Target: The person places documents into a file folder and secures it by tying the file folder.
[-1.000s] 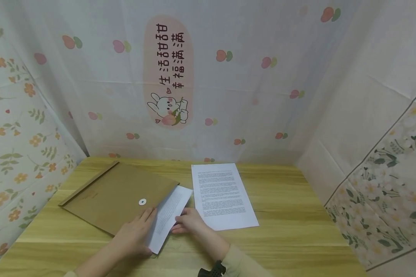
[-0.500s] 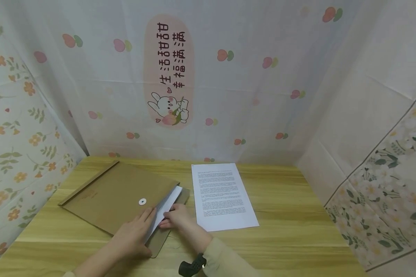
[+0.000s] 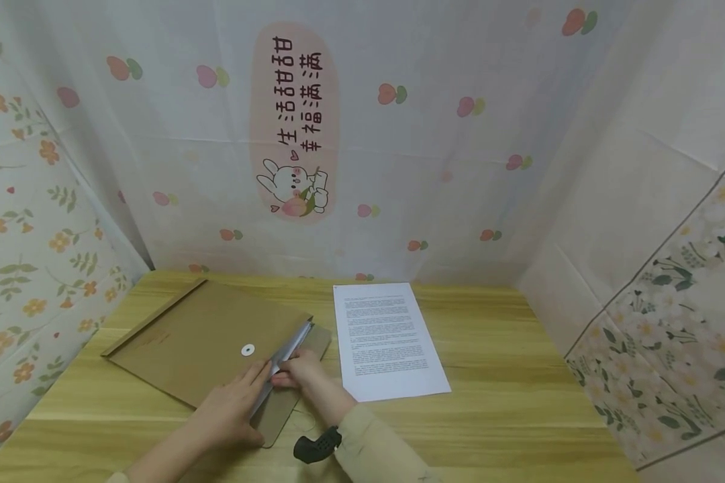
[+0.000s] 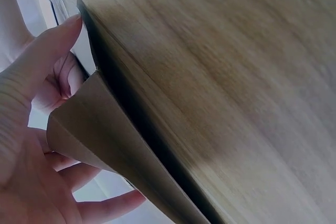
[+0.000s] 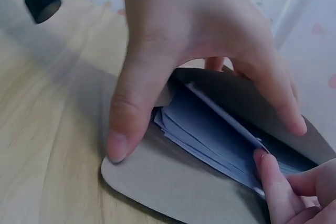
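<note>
A brown kraft document envelope [image 3: 205,329] lies slanted on the left of the table, mouth to the right, a white button on its front. My left hand [image 3: 232,402] holds it at the mouth: the thumb presses the rounded flap [image 5: 210,192], the other fingers lie over the raised front panel. Printed sheets [image 5: 205,135] sit inside, only a narrow strip showing in the head view. My right hand [image 3: 305,372] pinches their edge at the mouth. Its fingers [image 5: 273,179] show in the right wrist view.
One more printed sheet [image 3: 393,342] lies flat on the wooden table [image 3: 507,376], right of the envelope. Patterned cloth [image 3: 459,174] hangs behind the table and on both sides. A dark wrist camera [image 3: 317,445] sits at the right cuff.
The sheets have slid left into the envelope, leaving a thin strip and baring the flap. My right hand has followed leftward; my left hand has stayed in place.
</note>
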Demonstrator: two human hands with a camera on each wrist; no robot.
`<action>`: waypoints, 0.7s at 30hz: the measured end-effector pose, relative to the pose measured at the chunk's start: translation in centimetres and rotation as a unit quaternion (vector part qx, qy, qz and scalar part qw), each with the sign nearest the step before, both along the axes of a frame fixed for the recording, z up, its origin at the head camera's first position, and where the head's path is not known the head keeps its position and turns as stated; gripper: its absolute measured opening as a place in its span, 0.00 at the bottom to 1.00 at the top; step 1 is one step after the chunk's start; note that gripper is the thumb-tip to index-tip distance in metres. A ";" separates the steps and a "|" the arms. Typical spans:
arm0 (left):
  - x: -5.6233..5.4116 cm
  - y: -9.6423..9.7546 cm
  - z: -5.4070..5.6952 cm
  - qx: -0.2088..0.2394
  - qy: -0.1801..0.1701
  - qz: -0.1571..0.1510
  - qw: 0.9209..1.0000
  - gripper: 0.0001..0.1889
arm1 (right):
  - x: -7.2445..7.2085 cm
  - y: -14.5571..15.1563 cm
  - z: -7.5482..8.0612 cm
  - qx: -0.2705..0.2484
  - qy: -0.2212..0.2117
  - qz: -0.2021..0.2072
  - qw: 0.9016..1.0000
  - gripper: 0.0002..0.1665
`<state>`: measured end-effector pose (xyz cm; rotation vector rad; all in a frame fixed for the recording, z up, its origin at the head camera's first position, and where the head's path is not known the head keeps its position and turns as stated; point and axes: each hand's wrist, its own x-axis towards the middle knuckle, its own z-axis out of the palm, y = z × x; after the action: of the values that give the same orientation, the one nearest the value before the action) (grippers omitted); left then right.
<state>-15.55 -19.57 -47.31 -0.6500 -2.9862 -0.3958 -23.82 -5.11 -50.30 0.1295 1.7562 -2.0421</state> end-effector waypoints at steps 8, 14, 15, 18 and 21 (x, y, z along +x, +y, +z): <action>-0.1 -0.2 -0.3 0.016 -0.002 -0.007 1.000 0.62 | -0.3 0.2 -0.1 -0.008 0.009 0.009 1.000 0.12; 0.1 -0.2 -0.6 0.034 -0.011 -0.014 0.999 0.59 | -0.3 0.7 -0.2 0.003 0.029 0.019 0.999 0.12; 0.2 -0.1 -0.6 0.034 -0.012 -0.014 0.999 0.59 | -0.3 0.8 -0.2 0.008 0.033 0.021 0.999 0.12; 0.4 0.0 -0.5 0.030 -0.014 -0.017 0.999 0.53 | -0.3 1.2 -0.1 0.032 0.049 0.032 0.998 0.11; 0.6 0.1 -0.3 0.021 -0.014 -0.016 1.000 0.44 | -0.2 1.9 0.2 0.057 0.064 0.043 0.995 0.12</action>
<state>-14.99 -19.43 -47.60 -0.6935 -2.9877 -0.4727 -23.98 -3.23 -50.15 -0.0425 1.9220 -1.9283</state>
